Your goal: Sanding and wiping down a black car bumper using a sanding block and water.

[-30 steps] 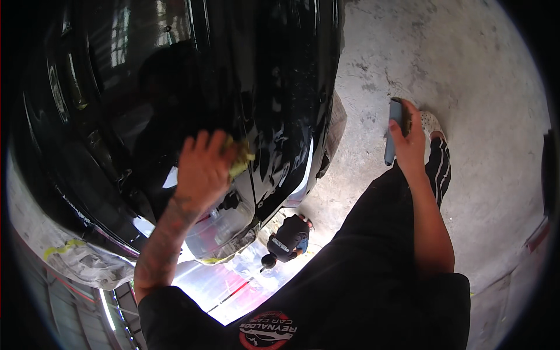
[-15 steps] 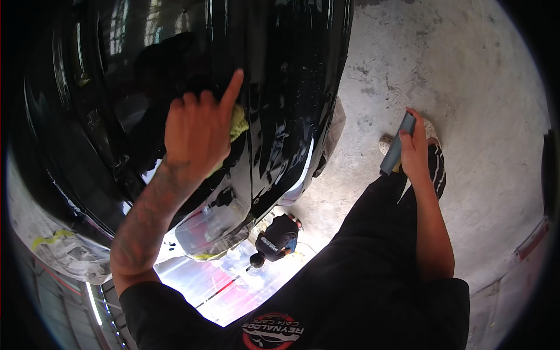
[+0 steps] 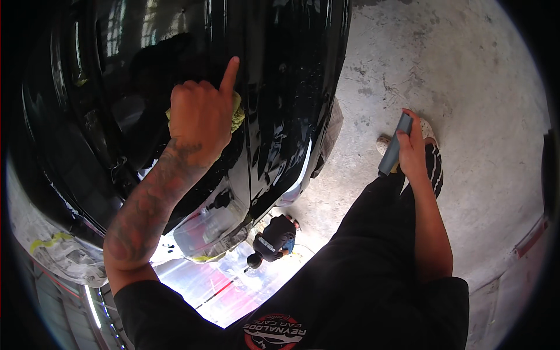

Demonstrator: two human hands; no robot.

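One yellow-green cloth (image 3: 236, 114) sits bunched under the left hand (image 3: 201, 125), pressed on the glossy black car panel (image 3: 280, 87), index finger raised. It looks soft and light, best gripped by its gathered middle. One grey tube-shaped tool (image 3: 394, 146), possibly a spray can, is clasped in the right hand (image 3: 413, 153), well apart to the right above the concrete floor (image 3: 466, 87). One polisher (image 3: 273, 239) lies below both hands.

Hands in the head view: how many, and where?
2. The left hand presses a yellow cloth on the black car, index finger up; the right hand holds a grey tool beside the leg.
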